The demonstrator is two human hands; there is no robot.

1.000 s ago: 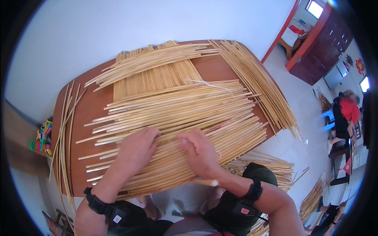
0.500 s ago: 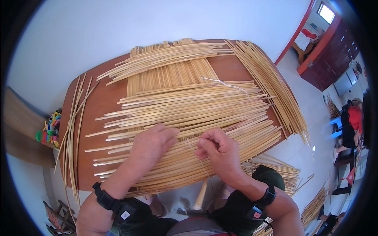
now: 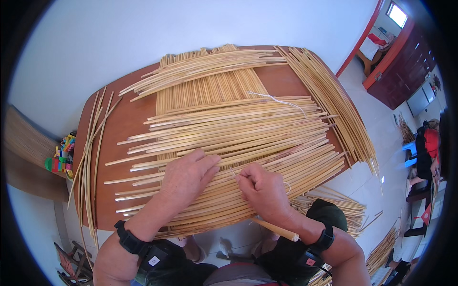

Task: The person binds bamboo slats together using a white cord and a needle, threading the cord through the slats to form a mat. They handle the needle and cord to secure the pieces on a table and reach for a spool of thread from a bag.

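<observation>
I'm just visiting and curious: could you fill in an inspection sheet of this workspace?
Surface: brown table, partly covered.
Job's things: pale stalks lie across a slatted mat; white cord on top.
Clutter: loose stalks at the table's left; a stalk heap on the floor.
Hands: left hand rests on stalks; right hand pinches a thin pale strand.
Cables: thin dark cord, seemingly, near the right wristband.
Surroundings: white wall, dark red door, a person in red.
</observation>
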